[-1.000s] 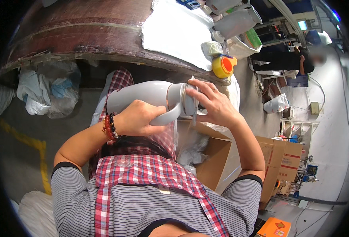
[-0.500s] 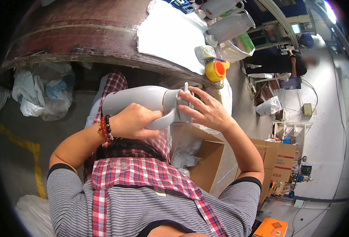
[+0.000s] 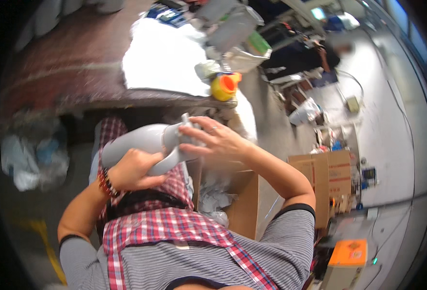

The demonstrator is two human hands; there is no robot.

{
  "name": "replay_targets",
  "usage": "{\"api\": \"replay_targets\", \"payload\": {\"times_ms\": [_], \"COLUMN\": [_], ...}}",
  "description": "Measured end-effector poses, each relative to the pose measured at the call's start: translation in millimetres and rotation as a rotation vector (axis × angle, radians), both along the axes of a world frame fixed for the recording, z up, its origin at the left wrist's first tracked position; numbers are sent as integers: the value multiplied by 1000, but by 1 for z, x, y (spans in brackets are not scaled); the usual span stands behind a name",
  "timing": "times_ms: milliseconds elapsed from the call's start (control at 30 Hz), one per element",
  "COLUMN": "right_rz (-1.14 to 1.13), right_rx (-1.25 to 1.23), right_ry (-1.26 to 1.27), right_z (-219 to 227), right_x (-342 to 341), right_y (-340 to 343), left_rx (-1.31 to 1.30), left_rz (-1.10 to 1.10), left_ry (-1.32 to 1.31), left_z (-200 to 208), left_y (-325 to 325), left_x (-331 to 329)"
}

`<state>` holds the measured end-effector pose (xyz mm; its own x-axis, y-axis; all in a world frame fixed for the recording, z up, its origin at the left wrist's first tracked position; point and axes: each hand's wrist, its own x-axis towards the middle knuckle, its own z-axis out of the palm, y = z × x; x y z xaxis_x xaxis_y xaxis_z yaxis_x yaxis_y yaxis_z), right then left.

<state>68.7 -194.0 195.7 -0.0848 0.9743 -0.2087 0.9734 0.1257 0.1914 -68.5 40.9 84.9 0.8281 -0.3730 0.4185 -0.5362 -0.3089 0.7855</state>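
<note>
A grey vacuum jug (image 3: pixel 133 141) lies sideways above my lap, its top end to the right. My left hand (image 3: pixel 138 169) wraps round the jug's curved handle (image 3: pixel 165 163). Over the top end rests my right hand (image 3: pixel 218 141), its fingers bent across the neck and lid area and a ring on one of them. What sits under those fingers is partly hidden. The jug's base points left, over the checked cloth on my leg.
Ahead is a worn brown table (image 3: pixel 78 79) with a white sheet (image 3: pixel 167 58), grey jugs and a yellow-orange cup (image 3: pixel 224 87). An open carton (image 3: pixel 245 203) with plastic bags stands below my right arm. A plastic bag (image 3: pixel 34 159) hangs at left. A person (image 3: pixel 295 60) stands far right.
The view has shifted, so the table, jug and hands appear further left. The jug stays in both hands, with its top end tilted slightly more upward in the picture.
</note>
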Motion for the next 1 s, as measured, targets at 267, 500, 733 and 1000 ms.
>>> {"api": "replay_targets", "payload": {"times_ms": [267, 500, 733, 1000], "right_rz": [89, -196, -772, -668], "right_rx": [-1, -115, 88, 223], "right_ry": [-9, 253, 44, 236], "right_z": [11, 11, -11, -17], "right_x": [5, -3, 7, -1], "right_y": [3, 13, -1, -10], "left_rx": [16, 5, -26, -88], "left_rz": [12, -2, -74, 13], "left_ry": [91, 70, 16, 94], "left_z": [3, -5, -19, -15], "left_y": [2, 3, -2, 4], "left_x": [-1, -8, -6, -3]}}
